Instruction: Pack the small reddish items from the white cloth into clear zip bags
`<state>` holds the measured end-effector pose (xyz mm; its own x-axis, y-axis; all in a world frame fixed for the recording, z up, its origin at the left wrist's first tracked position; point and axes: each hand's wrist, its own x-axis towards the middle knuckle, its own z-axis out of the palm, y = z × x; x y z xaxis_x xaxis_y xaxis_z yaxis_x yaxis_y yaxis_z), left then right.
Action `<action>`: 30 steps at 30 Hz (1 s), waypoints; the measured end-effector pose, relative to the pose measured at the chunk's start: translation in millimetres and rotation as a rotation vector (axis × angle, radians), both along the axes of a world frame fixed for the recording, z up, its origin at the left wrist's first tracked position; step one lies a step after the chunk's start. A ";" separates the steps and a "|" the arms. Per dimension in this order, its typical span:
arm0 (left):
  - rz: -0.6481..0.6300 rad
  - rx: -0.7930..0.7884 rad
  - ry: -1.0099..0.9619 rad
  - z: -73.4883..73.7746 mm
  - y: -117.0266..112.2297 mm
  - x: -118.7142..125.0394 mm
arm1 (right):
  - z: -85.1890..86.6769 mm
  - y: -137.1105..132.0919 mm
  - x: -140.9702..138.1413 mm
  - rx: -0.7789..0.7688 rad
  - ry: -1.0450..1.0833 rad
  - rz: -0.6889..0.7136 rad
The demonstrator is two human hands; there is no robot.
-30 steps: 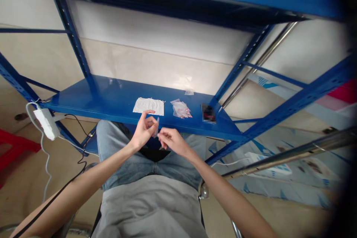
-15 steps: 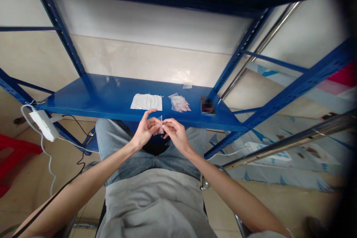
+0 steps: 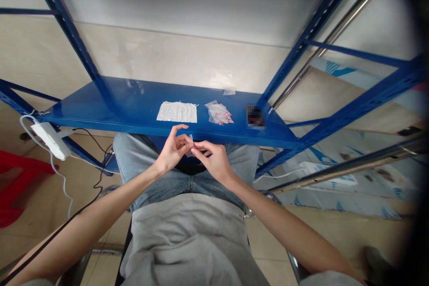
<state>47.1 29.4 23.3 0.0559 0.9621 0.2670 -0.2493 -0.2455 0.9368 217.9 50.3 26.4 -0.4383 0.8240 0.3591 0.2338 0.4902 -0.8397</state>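
1. Two hands meet above the lap: the left hand [image 3: 171, 151] and the right hand [image 3: 214, 161] hold one small clear bag [image 3: 191, 142] between them, just before the shelf edge.
2. Both grips are almost closed, with the fingertips pinching the bag; one left finger stands up free.
3. I think the step is working on the bag's top edge. A next move calls for a fine, steady pinch, because the film looks thin.
4. Farther away, on the blue shelf [image 3: 110, 107], lie a white cloth [image 3: 177, 111] and a pile of small bags [image 3: 219, 112].

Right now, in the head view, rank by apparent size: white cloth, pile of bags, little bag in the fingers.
Largest: white cloth.
Then: pile of bags.
Smallest: little bag, partly hidden, though nearest the camera.
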 end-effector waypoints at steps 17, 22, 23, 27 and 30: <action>-0.007 0.046 0.106 -1.2 -4.3 1.2 | -5.6 3.7 1.5 0.079 -0.076 0.006; 0.030 0.105 0.277 -0.8 -7.9 2.6 | -4.5 1.7 0.2 0.008 -0.064 0.049; 0.038 0.110 0.298 -0.4 -9.1 3.2 | -4.4 1.3 0.1 -0.016 -0.054 0.063; 0.065 0.120 0.294 0.6 -11.9 4.1 | -5.3 3.8 1.1 -0.205 0.068 0.112; 0.114 0.118 0.341 -1.4 -10.6 3.0 | -8.0 9.5 2.9 -0.397 0.178 0.105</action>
<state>50.1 18.7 21.9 0.0548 0.9309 0.3611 0.1073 -0.3651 0.9248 220.8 59.8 18.4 -0.4872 0.8674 0.1018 0.0346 0.1357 -0.9902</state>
